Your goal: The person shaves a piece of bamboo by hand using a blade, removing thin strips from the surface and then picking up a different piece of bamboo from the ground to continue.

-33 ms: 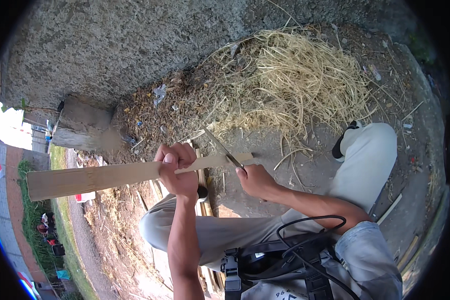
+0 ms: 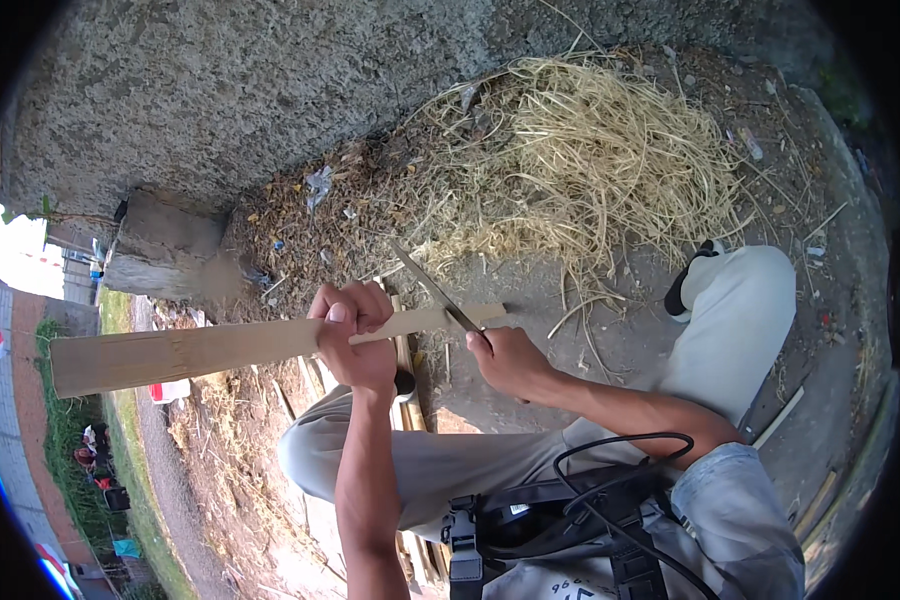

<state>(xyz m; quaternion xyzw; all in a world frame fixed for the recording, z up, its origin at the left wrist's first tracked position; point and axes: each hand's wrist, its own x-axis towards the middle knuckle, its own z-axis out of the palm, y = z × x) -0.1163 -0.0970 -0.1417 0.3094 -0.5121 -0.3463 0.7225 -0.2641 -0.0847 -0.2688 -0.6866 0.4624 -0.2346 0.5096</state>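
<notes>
My left hand point(image 2: 358, 332) is closed around a long, flat, pale bamboo slat point(image 2: 195, 353), its wide part reaching out to the left. To the right of that fist a shorter, narrower part of the slat sticks out. My right hand point(image 2: 513, 362) grips a knife, its handle mostly hidden by the fingers. The knife blade point(image 2: 432, 288) points up and to the left, and its lower part crosses the slat's narrow part. Whether the edge bites into the slat I cannot tell.
A heap of pale shavings point(image 2: 620, 150) lies on the ground beyond my hands, near a rough grey wall point(image 2: 270, 80). Several bamboo pieces point(image 2: 410, 420) lie beside my bent leg point(image 2: 735, 330). A black cable point(image 2: 620, 437) loops at my waist.
The knife has shifted slightly left along the slat, its tip swinging a little left. The slat's far left end has risen slightly. Both grips look the same.
</notes>
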